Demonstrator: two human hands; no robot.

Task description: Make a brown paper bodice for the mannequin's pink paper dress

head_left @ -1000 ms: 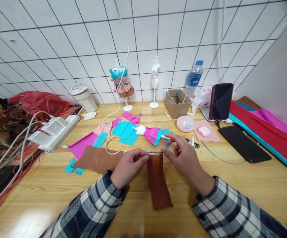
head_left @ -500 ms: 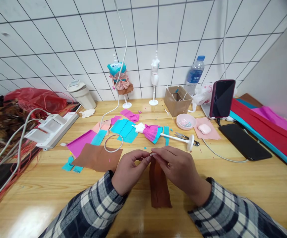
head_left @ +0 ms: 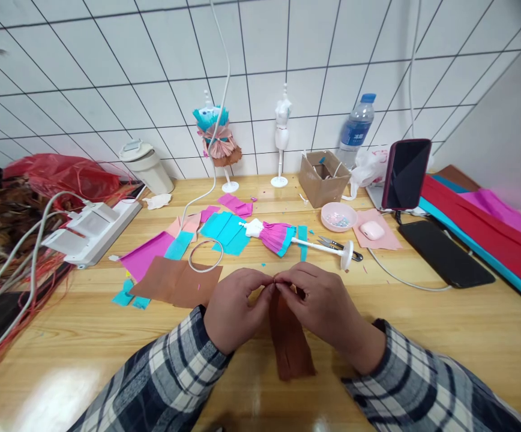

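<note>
A brown crepe paper strip [head_left: 291, 342] lies on the wooden table [head_left: 422, 336] in front of me. My left hand [head_left: 236, 309] and my right hand [head_left: 321, 303] meet at its top edge, fingertips pinched together on the gathered paper. Just beyond them lies a small mannequin with a pink and teal paper skirt [head_left: 275, 235] on its side, its white stand [head_left: 346, 255] pointing right. A brown paper sheet [head_left: 177, 282] rests to the left of my left hand.
Teal and magenta paper scraps [head_left: 224, 231], a tape ring [head_left: 205, 256], small scissors [head_left: 332, 243], a pink bowl [head_left: 338, 216], an earbud case [head_left: 371, 230], a cardboard box [head_left: 323, 177], two upright mannequins [head_left: 281, 138], a water bottle [head_left: 356, 132], phones [head_left: 445, 255], a power strip [head_left: 92, 231] and paper rolls [head_left: 490, 231].
My hands have come together: the right hand slid left along the strip's top edge, gathering it until the fingertips touch. The white strip at the top is now hidden between the fingers.
</note>
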